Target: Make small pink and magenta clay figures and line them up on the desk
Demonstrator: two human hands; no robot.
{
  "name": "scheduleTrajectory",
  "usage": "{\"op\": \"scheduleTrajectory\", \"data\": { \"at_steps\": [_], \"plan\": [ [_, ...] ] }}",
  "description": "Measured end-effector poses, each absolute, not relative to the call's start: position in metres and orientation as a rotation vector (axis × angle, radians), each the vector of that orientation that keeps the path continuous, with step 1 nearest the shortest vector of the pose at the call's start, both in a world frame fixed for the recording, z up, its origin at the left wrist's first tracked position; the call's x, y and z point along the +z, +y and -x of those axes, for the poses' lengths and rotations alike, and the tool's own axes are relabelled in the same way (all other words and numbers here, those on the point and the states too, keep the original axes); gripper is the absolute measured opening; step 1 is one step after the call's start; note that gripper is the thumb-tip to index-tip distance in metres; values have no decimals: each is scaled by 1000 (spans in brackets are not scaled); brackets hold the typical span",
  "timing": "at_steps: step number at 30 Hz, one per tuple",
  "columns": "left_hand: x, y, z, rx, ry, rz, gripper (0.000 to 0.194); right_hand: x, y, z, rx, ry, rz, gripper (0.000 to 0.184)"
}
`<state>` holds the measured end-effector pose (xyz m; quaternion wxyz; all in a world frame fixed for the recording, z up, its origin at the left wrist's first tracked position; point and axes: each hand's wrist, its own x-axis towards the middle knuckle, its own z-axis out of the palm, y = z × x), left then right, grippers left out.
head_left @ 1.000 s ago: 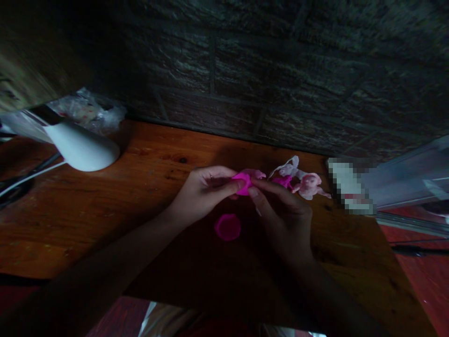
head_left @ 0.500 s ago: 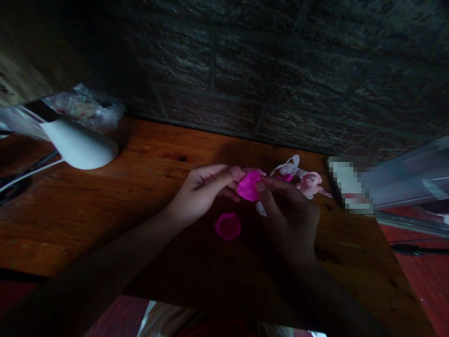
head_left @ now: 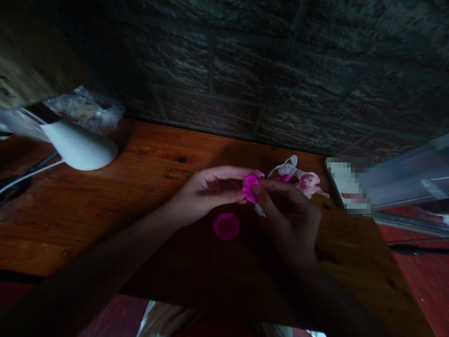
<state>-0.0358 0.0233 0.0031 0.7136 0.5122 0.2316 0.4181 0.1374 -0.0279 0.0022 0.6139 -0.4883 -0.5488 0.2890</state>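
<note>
Between my hands is a thin magenta petal (head_left: pixel 250 188), with crinkled edges. My right hand (head_left: pixel 289 217) pinches it between thumb and index finger. My left hand (head_left: pixel 210 189) is curled at the petal's other side, thumb at its lower edge and index finger at its top. Below my hands, a second magenta petal (head_left: pixel 226 226), round with a paler rim, lies on the wooden table (head_left: pixel 154 154). Behind my right fingers lie a white crinkled flower piece (head_left: pixel 287 166) and a pale pink one (head_left: pixel 307 184). Part of a whitish piece (head_left: pixel 260 209) shows under my right thumb.
A white lamp base (head_left: pixel 82 147) with a cable stands at the left, near crumpled clear plastic (head_left: pixel 94 110). A dark brick wall (head_left: pixel 238 70) bounds the table's back. On the right lies a blurred-out flat white object (head_left: pixel 347 185) beside a glass pane (head_left: pixel 410 173).
My left thumb has moved down to the petal's lower edge, and its index finger has stretched along the top. The held petal looks more folded and narrower.
</note>
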Motion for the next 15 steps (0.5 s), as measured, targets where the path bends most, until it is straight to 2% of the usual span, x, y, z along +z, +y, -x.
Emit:
{"op": "scheduleTrajectory", "data": {
  "at_steps": [4, 8, 15],
  "plan": [
    [6, 23, 35, 928, 503, -1179, 41, 3, -28, -136, 657, -1227, 1143, 16],
    [6, 24, 34, 960, 545, -1216, 38, 3, -29, -138, 716, -1237, 1136, 17],
    [3, 26, 34, 989, 525, -1205, 36, -1, -21, -146, 1036, -1082, 1099, 7]
  ]
}}
